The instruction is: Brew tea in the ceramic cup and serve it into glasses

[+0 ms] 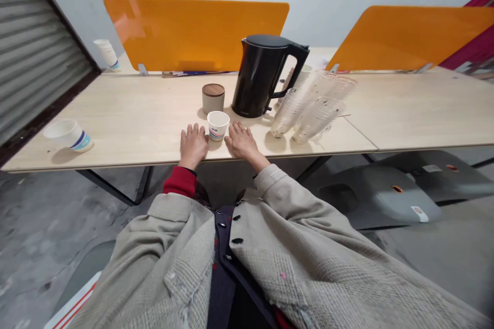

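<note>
My left hand [194, 145] lies palm down on the front of the pale wood table [127, 133], and my right hand [242, 141] rests the same way. Neither holds anything. Between them stands a white paper cup [218, 126] with coloured bands, not visibly touched by either hand. Behind it are a lidded beige canister [213, 97] and a black electric kettle [260, 76]. Stacks of clear plastic cups [304, 108] lie on their sides to the right of the kettle. A white paper cup [68, 135] lies tipped over at the left.
Orange divider panels [189, 33] stand along the table's back edge, where another paper cup [107, 54] sits at the far left. A ribbed roller shutter [34, 46] lies beyond the left edge. Grey moulded plastic shells [386, 195] lie on the concrete floor at the right.
</note>
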A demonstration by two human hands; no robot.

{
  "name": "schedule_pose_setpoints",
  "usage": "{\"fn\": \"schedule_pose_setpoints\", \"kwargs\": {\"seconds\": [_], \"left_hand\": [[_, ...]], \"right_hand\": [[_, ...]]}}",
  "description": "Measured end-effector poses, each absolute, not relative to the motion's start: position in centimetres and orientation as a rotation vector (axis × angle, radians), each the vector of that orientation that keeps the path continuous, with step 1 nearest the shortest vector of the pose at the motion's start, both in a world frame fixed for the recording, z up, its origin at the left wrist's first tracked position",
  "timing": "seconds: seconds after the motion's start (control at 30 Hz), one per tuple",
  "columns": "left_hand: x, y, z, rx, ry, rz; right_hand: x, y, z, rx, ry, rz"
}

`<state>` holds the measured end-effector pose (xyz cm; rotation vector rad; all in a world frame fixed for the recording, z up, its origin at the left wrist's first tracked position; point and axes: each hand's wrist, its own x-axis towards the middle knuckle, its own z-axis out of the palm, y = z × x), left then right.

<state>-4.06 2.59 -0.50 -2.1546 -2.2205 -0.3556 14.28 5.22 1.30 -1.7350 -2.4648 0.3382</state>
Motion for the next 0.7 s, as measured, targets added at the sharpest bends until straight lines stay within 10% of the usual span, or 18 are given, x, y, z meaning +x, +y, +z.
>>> {"fn": "schedule_pose_setpoints", "kwargs": {"seconds": [0.7], "left_hand": [[-4.20,2.39,-0.50,-2.154,-2.244,-0.351]], "right_hand": [[14.51,5.20,0.76,-1.701,-2.459,0.334]]}}
